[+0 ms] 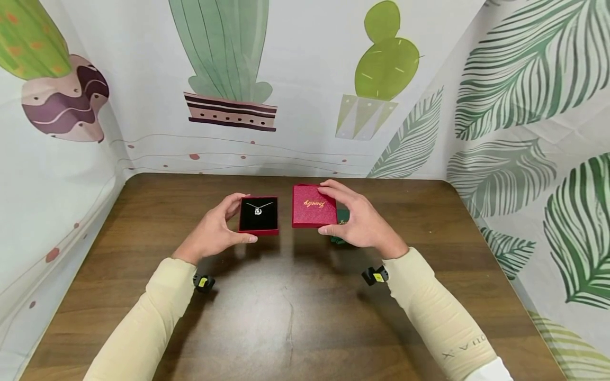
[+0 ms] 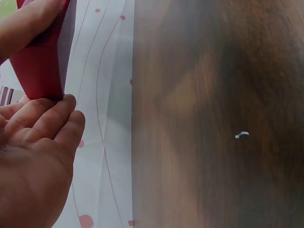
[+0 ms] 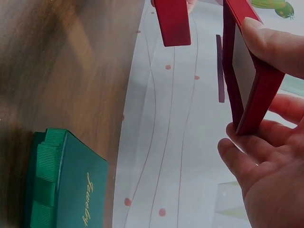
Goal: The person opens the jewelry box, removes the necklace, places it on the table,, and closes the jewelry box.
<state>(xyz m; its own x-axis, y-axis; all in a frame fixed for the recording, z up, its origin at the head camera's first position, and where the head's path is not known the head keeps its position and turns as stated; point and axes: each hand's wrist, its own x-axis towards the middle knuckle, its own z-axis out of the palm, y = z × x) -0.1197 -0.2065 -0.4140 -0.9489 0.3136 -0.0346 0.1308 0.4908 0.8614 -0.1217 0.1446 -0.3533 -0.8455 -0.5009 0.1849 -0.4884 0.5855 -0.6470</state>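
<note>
Nearest me, two pale sleeves (image 1: 147, 312) reach forward over the brown tabletop (image 1: 267, 338), a small black camera (image 1: 204, 282) strapped at the left wrist and its twin at the right. Beyond them, my left hand (image 1: 214, 227) pinches the red box base (image 1: 259, 232) by its left side, thumb along the near edge, fingers at the far one. I see the base held above the table, its open face turned up; it looks about square, so I cannot pick a long axis. On its black pad a necklace (image 1: 258, 210) has its chain running crosswise, pendant toward me. Just right of it, apart, my right hand (image 1: 357, 219) pinches the red lid (image 1: 310, 217) between thumb and fingers, hollow side down, gold lettering running crosswise on top. Below that hand, a green box (image 3: 71, 185) sits on the table, partly hidden. Farthest, a cactus-printed cloth (image 1: 310, 79) hangs behind.
</note>
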